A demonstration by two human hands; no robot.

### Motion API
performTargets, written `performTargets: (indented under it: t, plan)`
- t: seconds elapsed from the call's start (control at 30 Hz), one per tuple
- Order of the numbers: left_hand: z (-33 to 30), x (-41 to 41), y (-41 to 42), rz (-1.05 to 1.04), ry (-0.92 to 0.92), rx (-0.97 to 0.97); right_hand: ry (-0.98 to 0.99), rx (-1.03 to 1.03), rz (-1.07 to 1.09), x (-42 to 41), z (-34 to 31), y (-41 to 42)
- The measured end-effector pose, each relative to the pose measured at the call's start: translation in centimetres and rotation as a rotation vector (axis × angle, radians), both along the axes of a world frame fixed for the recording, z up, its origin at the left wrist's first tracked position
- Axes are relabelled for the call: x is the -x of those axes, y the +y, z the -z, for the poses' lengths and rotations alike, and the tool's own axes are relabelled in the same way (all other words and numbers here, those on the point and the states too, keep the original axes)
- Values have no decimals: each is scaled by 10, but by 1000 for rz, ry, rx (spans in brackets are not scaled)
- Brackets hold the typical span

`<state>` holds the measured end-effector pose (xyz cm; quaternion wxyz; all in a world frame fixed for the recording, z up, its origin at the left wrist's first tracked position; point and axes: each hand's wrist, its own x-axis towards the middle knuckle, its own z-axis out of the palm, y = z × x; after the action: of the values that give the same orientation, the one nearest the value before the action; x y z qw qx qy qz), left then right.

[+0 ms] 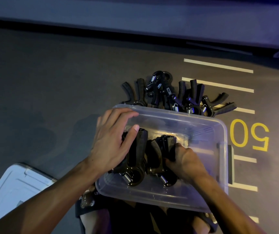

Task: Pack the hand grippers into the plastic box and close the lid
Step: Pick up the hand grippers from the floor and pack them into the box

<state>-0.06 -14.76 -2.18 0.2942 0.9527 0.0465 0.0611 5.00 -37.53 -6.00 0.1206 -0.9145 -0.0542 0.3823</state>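
A clear plastic box [202,130] sits on a dark grey floor [51,98], its rounded rim open at the top and its walls see-through, so the floor markings show faintly through them. A dark latch [230,163] stands against its right-hand side.

Inside, toward the near left part of the box, lie two hand grippers side by side, handles pointing away from the person and coils toward the near wall. Each is black, with two thick curved handles joined at a looped head and a bright metal spring. The left gripper [137,159] has its spring [127,177] catching the light (the one shiny spot in a very dim scene). The right gripper [159,154] shows its own spring [162,179] near the box floor.

The left hand [111,141] lies over the far left corner of the box, fingers spread and fairly straight over the rim, the thumb pressing down on the top of the left gripper's handle. The right hand [184,161] reaches in from the near right, fingers curled round the handles of the right gripper and clamped on it.

Beyond the far edge of the box, a heap of more grippers [177,95] lies on the floor, handles fanning out in all directions, several springs glinting; it touches or nearly touches the far wall.

The lid [12,186], pale and ribbed, lies flat on the floor near the left edge of the view, well apart from the box.

White painted lines [218,65] and a yellow number [250,134] mark the floor to the right.
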Motion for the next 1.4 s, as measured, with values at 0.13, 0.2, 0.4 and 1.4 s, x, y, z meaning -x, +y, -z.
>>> performTargets:
  t: [0.13, 0.2, 0.4, 1.4]
  plan:
    - [0, 0, 0, 4, 3, -6, 54, -23, -19, 1, -3, -6]
    - [0, 0, 1, 3, -5, -2, 32, -25, -62, 5, -3, -7]
    - [1, 0, 1, 9, -8, -2, -24, -22, -119, 6, -2, -5]
    - [1, -4, 6, 75, -75, 25, -17, -53, -109, -15, -23, -18]
